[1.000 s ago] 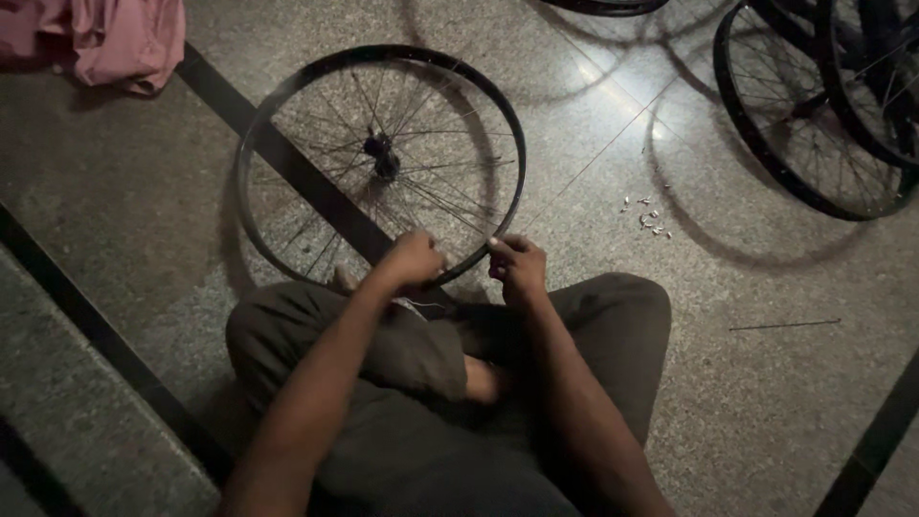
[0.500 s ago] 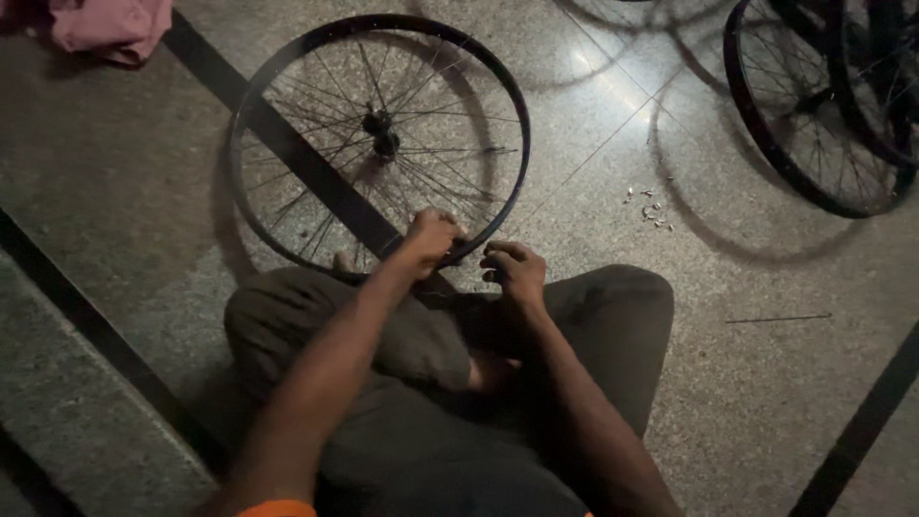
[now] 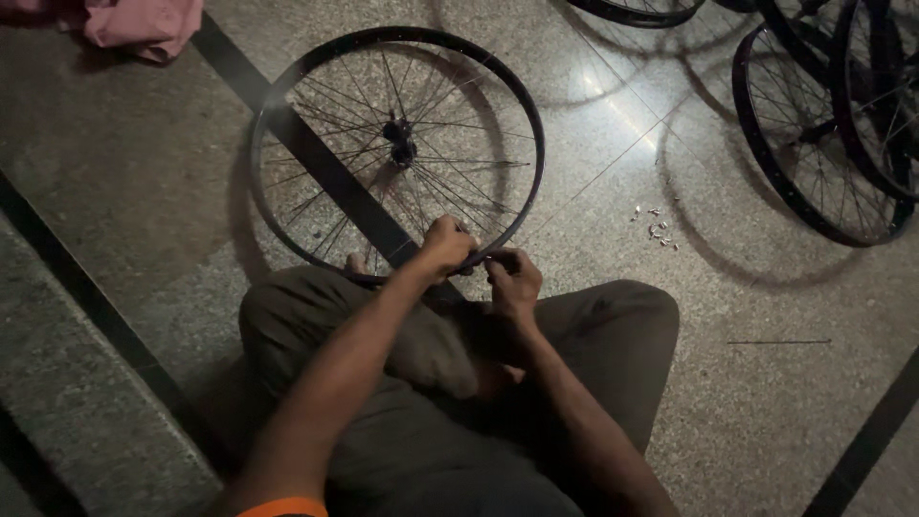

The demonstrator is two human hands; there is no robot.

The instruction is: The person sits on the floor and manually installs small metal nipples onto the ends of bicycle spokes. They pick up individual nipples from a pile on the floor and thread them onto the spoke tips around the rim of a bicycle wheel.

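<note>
A black spoked bicycle wheel (image 3: 287,115) stands tilted on the stone floor in front of my crossed legs, its hub (image 3: 399,142) near the middle. My left hand (image 3: 446,245) grips the near edge of the rim. Right beside it, my right hand (image 3: 513,280) pinches something small at the rim; what it holds is too small to make out.
Several more black wheels (image 3: 823,144) lie at the upper right. A small heap of silver spoke nipples (image 3: 654,228) sits on the floor right of the wheel, and a loose spoke (image 3: 777,342) lies farther right. A pink cloth (image 3: 144,24) is at the top left.
Both hands have stayed at the rim's near edge, shifting slightly along it. My view has moved a little, so the wheel sits differently in frame.
</note>
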